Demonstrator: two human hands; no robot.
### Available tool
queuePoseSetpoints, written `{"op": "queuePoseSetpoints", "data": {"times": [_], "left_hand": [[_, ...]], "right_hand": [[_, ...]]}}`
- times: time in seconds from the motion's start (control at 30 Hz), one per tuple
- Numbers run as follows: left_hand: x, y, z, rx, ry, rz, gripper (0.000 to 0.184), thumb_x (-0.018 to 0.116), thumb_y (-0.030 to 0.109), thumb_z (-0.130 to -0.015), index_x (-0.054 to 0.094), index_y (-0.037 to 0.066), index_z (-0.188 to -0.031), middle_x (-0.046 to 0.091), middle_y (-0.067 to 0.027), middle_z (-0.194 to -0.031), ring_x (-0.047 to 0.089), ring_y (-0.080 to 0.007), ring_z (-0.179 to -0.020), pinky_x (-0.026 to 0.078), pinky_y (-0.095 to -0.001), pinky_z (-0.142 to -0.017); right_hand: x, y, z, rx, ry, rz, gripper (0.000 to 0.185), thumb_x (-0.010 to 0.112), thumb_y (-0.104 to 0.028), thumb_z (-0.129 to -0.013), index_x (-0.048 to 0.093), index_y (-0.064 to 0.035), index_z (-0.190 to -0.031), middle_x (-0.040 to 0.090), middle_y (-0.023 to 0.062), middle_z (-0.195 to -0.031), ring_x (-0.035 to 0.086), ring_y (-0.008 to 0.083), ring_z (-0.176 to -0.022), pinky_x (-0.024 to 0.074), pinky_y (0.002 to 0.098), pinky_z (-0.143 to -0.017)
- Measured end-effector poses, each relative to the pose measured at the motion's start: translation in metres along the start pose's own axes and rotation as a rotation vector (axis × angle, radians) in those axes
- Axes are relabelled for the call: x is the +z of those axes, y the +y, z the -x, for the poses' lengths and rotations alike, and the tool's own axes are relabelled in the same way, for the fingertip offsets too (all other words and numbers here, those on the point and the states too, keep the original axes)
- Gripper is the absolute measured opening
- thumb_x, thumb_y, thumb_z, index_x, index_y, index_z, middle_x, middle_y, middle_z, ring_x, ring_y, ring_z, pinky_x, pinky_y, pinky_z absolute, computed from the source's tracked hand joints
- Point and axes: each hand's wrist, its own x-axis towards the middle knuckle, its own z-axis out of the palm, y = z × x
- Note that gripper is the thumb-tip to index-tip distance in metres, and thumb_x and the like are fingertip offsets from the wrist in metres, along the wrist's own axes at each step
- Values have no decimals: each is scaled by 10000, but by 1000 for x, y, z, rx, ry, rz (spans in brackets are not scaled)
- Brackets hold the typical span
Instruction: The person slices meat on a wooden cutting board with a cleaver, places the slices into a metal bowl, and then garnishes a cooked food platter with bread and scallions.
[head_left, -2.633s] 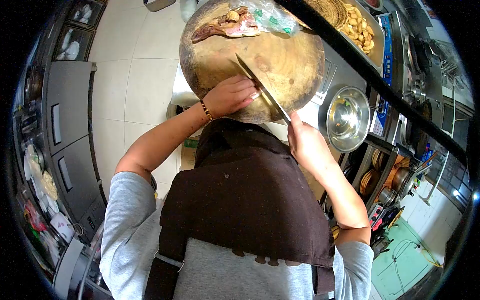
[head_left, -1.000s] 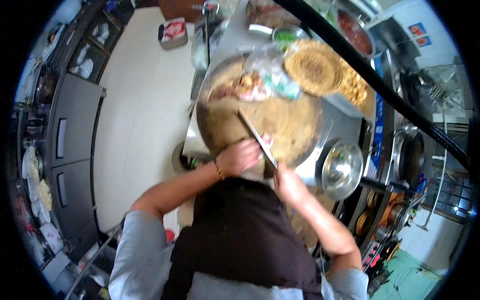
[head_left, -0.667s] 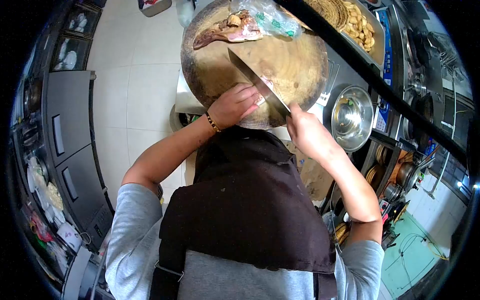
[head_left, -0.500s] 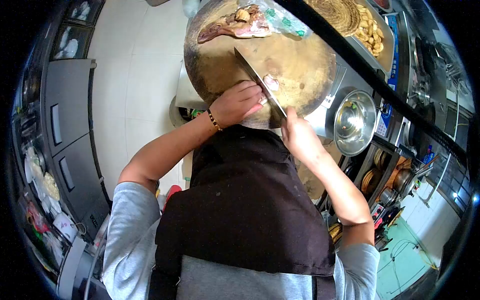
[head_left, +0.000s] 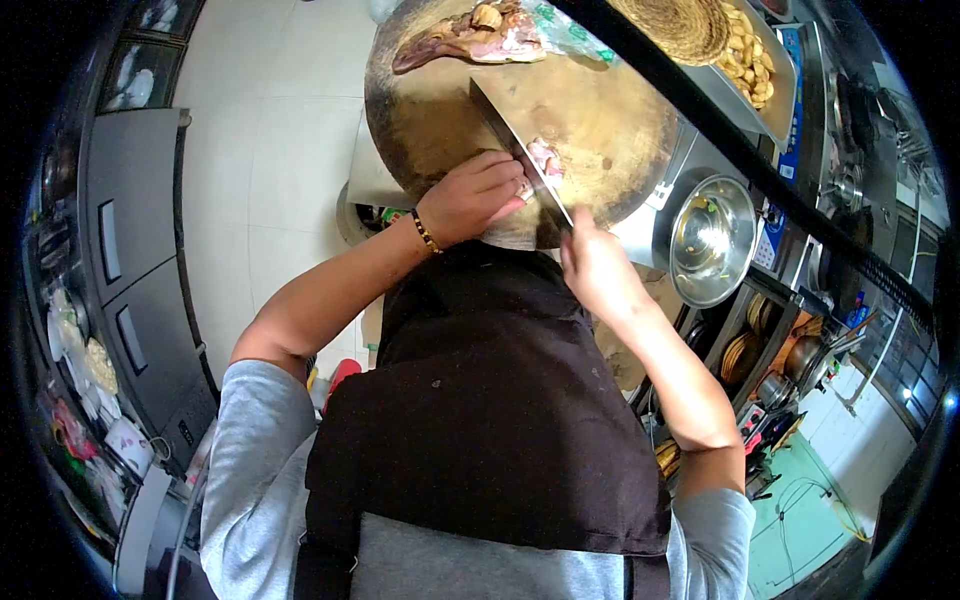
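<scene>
My right hand point(head_left: 600, 262) is closed around the handle of a wide-bladed cleaver point(head_left: 512, 142), its blade slanting up and left over a round wooden chopping board point(head_left: 610, 130). Beside the blade's left face, my left hand point(head_left: 470, 197) has its fingers curled on a piece of meat point(head_left: 524, 188), mostly covered by the fingers. To the right of the blade lie cut meat slices point(head_left: 546, 160). At the far side of the board sits a larger chunk of cured-looking meat point(head_left: 470, 42), against a clear plastic bag point(head_left: 570, 32) with green print.
A steel bowl point(head_left: 712, 242) stands right of the board. Behind it, a metal tray point(head_left: 784, 100) holds pale yellow pieces, with a woven round mat point(head_left: 680, 28) alongside. A black strap point(head_left: 740, 150) crosses the view diagonally. Grey cabinets point(head_left: 135, 220) line the left.
More cut meat lies to the right of the blade. The cleaver has shifted slightly; both hands stay nearly where they were.
</scene>
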Motion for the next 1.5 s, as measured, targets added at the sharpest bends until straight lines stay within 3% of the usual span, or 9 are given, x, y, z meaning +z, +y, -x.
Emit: {"op": "queuePoseSetpoints", "data": {"times": [0.07,0.2,0.27,0.43,0.67,0.93,1.17,1.37,1.5], "left_hand": [[-1,1,1,7,-35,40,291,675,113,-680,564,4,-925,537,-100,-993,516,-272,-947,446,-343,-835],[-6,2,0,15,-67,26,292,674,114,-681,563,5,-928,537,-99,-1001,514,-271,-959,442,-337,-849],[-1,0,4,22,-34,-30,289,672,115,-686,566,6,-932,535,-97,-1006,510,-264,-974,437,-328,-861],[-2,2,3,-13,-3,-2,281,668,123,-698,570,11,-937,534,-98,-1008,510,-260,-983,433,-330,-868],[-4,-1,8,-9,-52,53,259,661,115,-709,569,17,-930,537,-95,-997,516,-258,-974,440,-335,-856],[-2,0,5,18,27,39,247,658,108,-715,565,18,-925,537,-93,-1002,523,-265,-962,448,-340,-845],[-3,-3,12,7,-2,50,228,662,102,-707,571,26,-902,542,-86,-986,527,-266,-963,449,-341,-845],[-3,1,12,-3,42,-23,235,671,114,-697,574,32,-894,545,-80,-976,520,-254,-975,441,-336,-859],[-1,1,14,3,73,-41,239,671,117,-698,572,30,-897,545,-80,-975,517,-255,-982,440,-337,-858]], "right_hand": [[15,9,-15,-130,106,49,178,476,-53,-838,384,43,-956,538,288,-639,560,457,-687,428,500,-580],[4,11,-17,-189,151,42,167,474,-51,-836,389,40,-948,537,282,-638,559,453,-684,429,494,-574],[-12,1,-13,-203,66,78,177,478,-52,-835,398,42,-963,541,285,-648,559,452,-683,431,489,-575],[-22,-4,18,-9,-35,-4,200,497,-38,-825,405,40,-985,527,282,-610,567,443,-665,437,479,-569],[14,8,-17,-213,132,53,223,506,-66,-832,393,47,-987,539,279,-630,561,454,-654,432,488,-559],[-21,-6,11,-133,-35,90,198,492,-58,-836,391,42,-975,544,281,-646,566,449,-680,434,489,-575],[16,3,-15,-193,139,46,184,479,-56,-836,385,38,-963,533,298,-632,560,462,-687,439,493,-581],[-30,-22,10,-102,-52,71,172,486,-63,-840,395,37,-947,543,296,-653,575,447,-711,444,468,-582],[6,-3,-4,-104,33,52,175,493,-51,-833,397,36,-951,547,299,-665,570,454,-716,437,485,-594]]}}
